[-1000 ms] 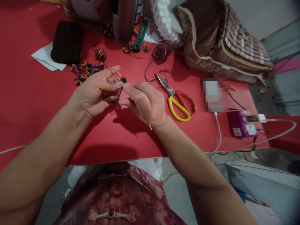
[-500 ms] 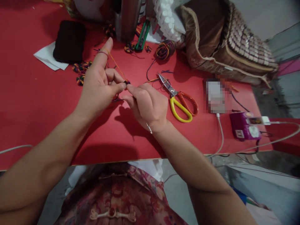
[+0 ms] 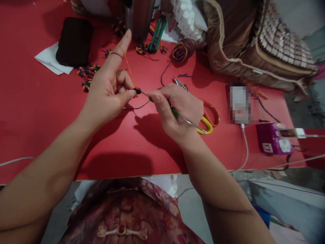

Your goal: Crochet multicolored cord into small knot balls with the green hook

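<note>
Multicoloured crochet piece (image 3: pixel 137 90) held at frame centre.
Left hand (image 3: pixel 106 86) pinches it in its fingers, yarn (image 3: pixel 129 67) looped around raised index; right hand (image 3: pixel 184 103), fingers clamped on green-handled crochet hook (image 3: pixel 175 112), shaft meeting the piece.

Dim here, light seemingly from overhead, beyond the hands: the right hand (image 3: pixel 186 105) drops a soft shadow (image 3: pixel 152 132) near-left across the red table (image 3: pixel 38 118), broader gloom pooling closer in. Yarn detail's mushy at the left hand's (image 3: pixel 105 86) fingertips; rightward, coarse pixels mask a device (image 3: pixel 239 105).
</note>
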The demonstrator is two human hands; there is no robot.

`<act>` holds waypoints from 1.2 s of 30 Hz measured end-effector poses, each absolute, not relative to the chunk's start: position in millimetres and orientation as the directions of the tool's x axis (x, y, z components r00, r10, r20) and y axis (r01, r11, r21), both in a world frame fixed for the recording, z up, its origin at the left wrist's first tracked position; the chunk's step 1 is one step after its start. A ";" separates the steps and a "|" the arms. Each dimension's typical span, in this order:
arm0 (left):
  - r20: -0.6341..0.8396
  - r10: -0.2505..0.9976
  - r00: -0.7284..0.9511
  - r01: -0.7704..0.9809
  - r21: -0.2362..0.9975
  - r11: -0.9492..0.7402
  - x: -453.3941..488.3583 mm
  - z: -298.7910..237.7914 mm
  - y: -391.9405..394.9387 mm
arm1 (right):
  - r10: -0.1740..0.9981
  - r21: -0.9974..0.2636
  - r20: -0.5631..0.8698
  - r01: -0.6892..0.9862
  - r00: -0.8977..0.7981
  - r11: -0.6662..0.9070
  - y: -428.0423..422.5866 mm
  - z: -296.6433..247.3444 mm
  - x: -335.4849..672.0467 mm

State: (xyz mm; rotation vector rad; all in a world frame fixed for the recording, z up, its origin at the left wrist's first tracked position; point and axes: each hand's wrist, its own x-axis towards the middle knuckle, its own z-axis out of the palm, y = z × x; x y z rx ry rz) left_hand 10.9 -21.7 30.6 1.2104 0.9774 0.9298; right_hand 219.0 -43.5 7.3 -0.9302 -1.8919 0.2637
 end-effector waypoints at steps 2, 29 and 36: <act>-0.039 0.965 0.260 0.048 0.998 0.028 10.7 32.9 -22.8 | 0.756 -0.608 0.629 0.493 -0.180 0.623 -42.1 11.8 222.1; 0.239 0.909 0.343 -0.356 0.928 -0.110 18.4 -2.0 -9.0 | 0.991 -0.964 0.116 -0.248 -0.064 0.097 -29.9 10.7 214.6; 0.293 0.934 0.203 -0.457 0.872 -0.174 24.5 -8.2 -8.6 | 0.990 -0.916 0.120 -0.392 -0.068 0.084 -35.9 17.1 206.3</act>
